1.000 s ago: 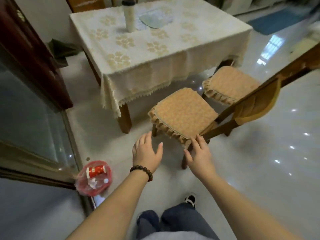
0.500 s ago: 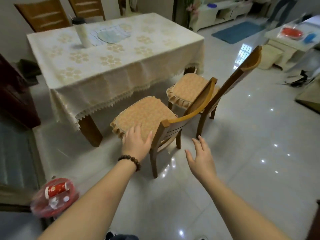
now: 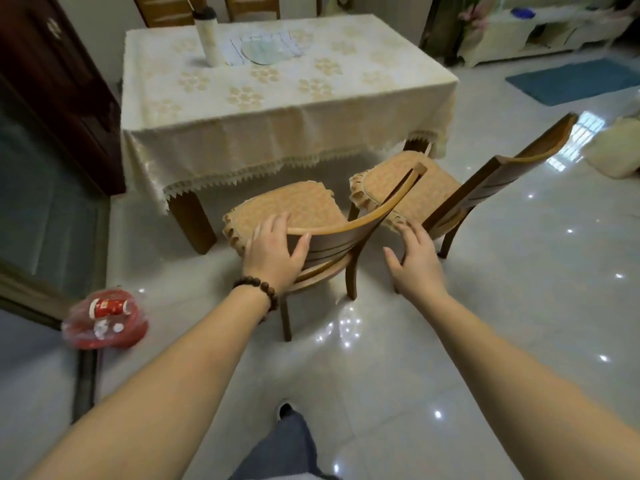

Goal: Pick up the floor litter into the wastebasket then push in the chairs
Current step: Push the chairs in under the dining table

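Your left hand (image 3: 273,252) has moved from the cushion (image 3: 294,207) to grasp the near chair's backrest (image 3: 332,245); your right hand (image 3: 417,263) hovers open beside it, dining table (image 3: 311,133) straight beyond.

No writing can be read anywhere in your view. On the floor to your left, the red-and-white cylindrical container (image 3: 105,307) lying in the red wastebasket (image 3: 135,336) carries pale print on its side, but it is too blurred to make out. On the cloth-covered bench (image 3: 277,109), the tall white bottle with a dark cap (image 3: 210,41) is too small and soft to show any label.
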`<state>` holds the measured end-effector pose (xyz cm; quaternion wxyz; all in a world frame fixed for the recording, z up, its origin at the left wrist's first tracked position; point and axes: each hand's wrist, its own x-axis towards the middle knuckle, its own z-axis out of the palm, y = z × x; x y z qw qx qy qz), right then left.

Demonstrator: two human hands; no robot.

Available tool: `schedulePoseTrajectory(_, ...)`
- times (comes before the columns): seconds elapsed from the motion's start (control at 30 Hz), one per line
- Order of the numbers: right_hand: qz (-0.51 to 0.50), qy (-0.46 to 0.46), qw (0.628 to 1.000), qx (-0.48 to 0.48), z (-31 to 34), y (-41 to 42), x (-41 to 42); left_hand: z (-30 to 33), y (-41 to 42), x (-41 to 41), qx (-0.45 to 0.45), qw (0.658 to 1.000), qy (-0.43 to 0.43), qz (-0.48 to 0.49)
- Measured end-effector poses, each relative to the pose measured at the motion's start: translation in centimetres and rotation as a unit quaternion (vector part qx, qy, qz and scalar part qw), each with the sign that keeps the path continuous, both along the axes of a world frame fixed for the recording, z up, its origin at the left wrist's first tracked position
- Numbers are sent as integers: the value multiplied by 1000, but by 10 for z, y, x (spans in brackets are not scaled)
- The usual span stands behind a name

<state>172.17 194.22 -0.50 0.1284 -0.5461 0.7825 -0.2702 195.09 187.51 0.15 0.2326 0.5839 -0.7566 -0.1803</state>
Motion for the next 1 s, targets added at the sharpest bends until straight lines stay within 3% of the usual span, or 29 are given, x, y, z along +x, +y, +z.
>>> schedulePoseTrajectory(0.23,117,80,990,-10,-9,-69,-45,-13,-39,-52,27,999,-23,-15)
schedulePoseTrajectory(0.43,246,160,956,27,-20,-122,-79,-32,-65,-81,91,993,-68,-4)
schedulePoseTrajectory(0.57,346,217,910,68,-24,-146,-96,-35,-71,-88,88,983,-160,3)
schedulePoseTrajectory(0.77,446,319,829,111,-31,-187,-116,-38,-79,-95,98,932,-347,-32)
schedulePoseTrajectory(1.0,512,398,754,105,-31,-218,-122,-40,-75,-109,91,916,-390,34)
